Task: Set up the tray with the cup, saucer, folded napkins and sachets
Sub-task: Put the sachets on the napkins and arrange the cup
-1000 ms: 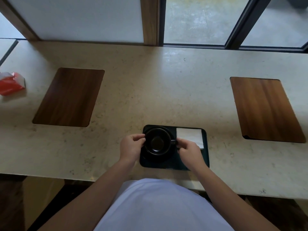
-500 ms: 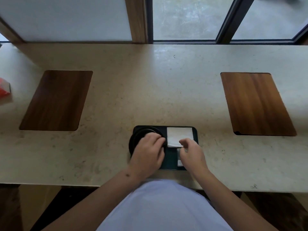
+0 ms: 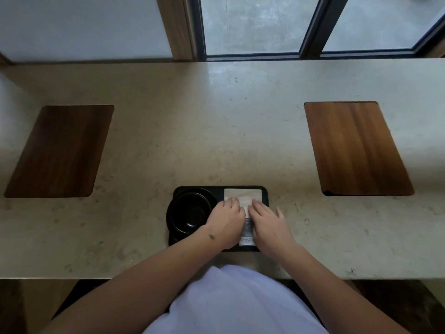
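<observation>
Shirt fabric [image 3: 231,307], pale, fills the bottom centre, with both bare forearms reaching forward from it onto the counter [image 3: 216,131]. Sachets [image 3: 247,233] are seen in the near right part of the tray [image 3: 265,194], mostly covered by the two hands; only a narrow printed strip shows in the gap between them, count cannot be told. Left hand [image 3: 226,221] is laid palm down, fingers extended and together, nothing gripped, fingertips resting on the near edge of the folded napkin [image 3: 242,196]. Right hand [image 3: 267,221] is likewise flat and uncurled, fingers slightly spread, fingertips on the napkin's near right edge, nothing clasped. Napkin is laid flat in the far right part of the tray. Black cup [image 3: 190,212] is seated on the black saucer [image 3: 170,227] in the tray's left half, saucer rim overhanging the tray's left edge; cup interior looks empty and dark. Tray sits near the counter's front edge, centred. Further out, two wooden placemats are laid flat on the counter, well apart: one left [image 3: 57,153], one right [image 3: 356,148]. Window frames [image 3: 310,27] and a wooden post [image 3: 178,27] stand behind the counter's far edge.
</observation>
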